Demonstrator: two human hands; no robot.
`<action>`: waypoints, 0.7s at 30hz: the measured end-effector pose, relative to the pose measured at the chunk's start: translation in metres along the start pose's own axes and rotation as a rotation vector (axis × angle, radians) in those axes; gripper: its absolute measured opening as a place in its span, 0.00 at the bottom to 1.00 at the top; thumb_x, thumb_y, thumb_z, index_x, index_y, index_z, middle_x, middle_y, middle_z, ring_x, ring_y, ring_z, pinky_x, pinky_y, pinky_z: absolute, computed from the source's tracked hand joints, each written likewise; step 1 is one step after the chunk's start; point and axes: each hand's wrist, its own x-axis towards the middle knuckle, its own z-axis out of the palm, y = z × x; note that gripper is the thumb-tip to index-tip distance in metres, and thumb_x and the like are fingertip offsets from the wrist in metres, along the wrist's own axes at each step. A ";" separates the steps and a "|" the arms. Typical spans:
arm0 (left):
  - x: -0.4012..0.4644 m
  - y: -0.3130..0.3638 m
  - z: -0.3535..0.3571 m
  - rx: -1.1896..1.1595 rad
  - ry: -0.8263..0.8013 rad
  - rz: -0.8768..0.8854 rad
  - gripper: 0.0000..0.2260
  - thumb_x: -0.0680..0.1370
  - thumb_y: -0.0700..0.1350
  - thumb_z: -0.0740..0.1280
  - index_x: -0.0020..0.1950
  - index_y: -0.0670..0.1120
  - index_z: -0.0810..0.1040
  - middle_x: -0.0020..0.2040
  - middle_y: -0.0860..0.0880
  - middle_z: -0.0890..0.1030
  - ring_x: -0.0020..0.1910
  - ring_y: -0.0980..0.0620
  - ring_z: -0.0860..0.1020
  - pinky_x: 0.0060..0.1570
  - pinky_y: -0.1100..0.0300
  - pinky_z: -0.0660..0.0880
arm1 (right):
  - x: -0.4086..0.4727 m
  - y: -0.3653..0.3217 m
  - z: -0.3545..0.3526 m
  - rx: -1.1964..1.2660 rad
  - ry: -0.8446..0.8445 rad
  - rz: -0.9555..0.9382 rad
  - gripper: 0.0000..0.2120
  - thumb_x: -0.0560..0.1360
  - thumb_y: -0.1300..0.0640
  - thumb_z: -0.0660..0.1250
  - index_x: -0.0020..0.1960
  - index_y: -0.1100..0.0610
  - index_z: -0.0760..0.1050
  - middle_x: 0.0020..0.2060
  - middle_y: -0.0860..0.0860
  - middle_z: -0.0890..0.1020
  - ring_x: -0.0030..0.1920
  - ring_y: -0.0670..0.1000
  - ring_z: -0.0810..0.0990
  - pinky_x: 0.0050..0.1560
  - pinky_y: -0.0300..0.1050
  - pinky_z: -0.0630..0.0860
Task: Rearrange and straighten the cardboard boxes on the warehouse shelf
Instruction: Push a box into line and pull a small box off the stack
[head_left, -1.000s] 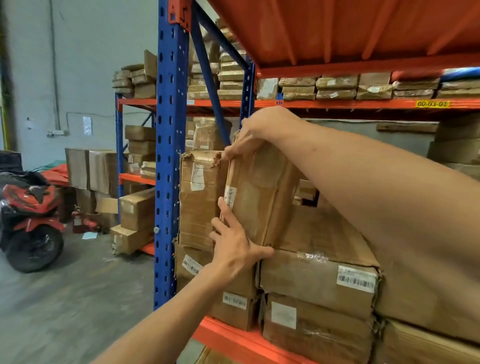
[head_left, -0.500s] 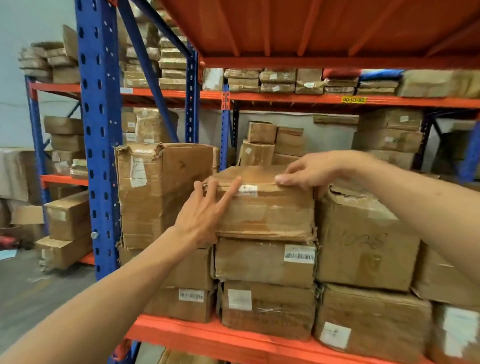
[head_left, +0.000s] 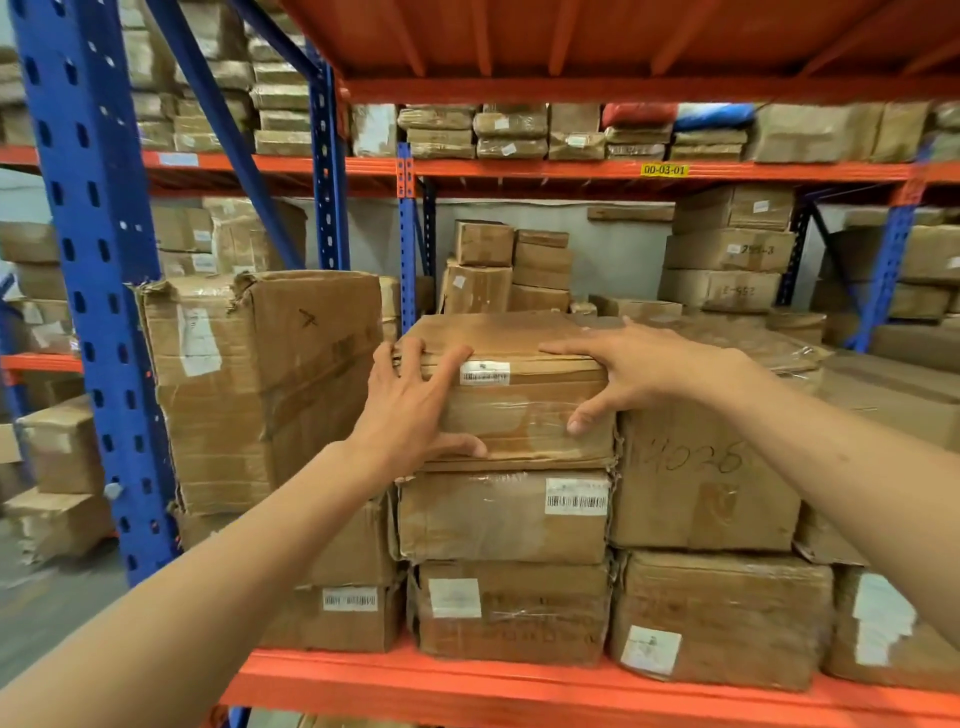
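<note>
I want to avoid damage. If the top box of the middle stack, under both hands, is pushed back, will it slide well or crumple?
The top box probably slides rather than tips, since it lies flat and low on the box below. Its front looks dented and creased, so the walls may give under the left hand and right hand. The glossy tape may be a little slippery.

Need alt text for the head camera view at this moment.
Both hands press on the top cardboard box of a three-high stack on an orange shelf: left hand on its front left corner, right hand on its top right edge. Taller boxes flank the stack.
</note>
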 end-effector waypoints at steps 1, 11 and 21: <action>0.002 -0.002 0.002 -0.016 0.001 -0.003 0.52 0.63 0.75 0.72 0.80 0.58 0.55 0.74 0.40 0.59 0.73 0.32 0.54 0.74 0.35 0.57 | 0.002 0.001 0.000 0.008 -0.001 0.006 0.55 0.54 0.16 0.67 0.77 0.27 0.52 0.77 0.41 0.68 0.76 0.53 0.65 0.76 0.61 0.53; -0.006 -0.007 0.010 0.014 0.069 -0.010 0.54 0.62 0.77 0.69 0.79 0.48 0.59 0.72 0.42 0.64 0.72 0.36 0.57 0.75 0.41 0.57 | 0.001 -0.008 0.003 0.069 -0.024 0.064 0.55 0.56 0.22 0.75 0.78 0.29 0.55 0.76 0.43 0.68 0.74 0.54 0.66 0.66 0.59 0.66; -0.056 -0.023 -0.003 -0.083 0.124 -0.120 0.58 0.68 0.71 0.72 0.82 0.53 0.37 0.82 0.38 0.40 0.80 0.36 0.39 0.78 0.36 0.41 | 0.011 -0.043 -0.020 0.017 -0.109 0.077 0.61 0.56 0.12 0.57 0.82 0.40 0.51 0.82 0.53 0.56 0.80 0.59 0.55 0.78 0.65 0.50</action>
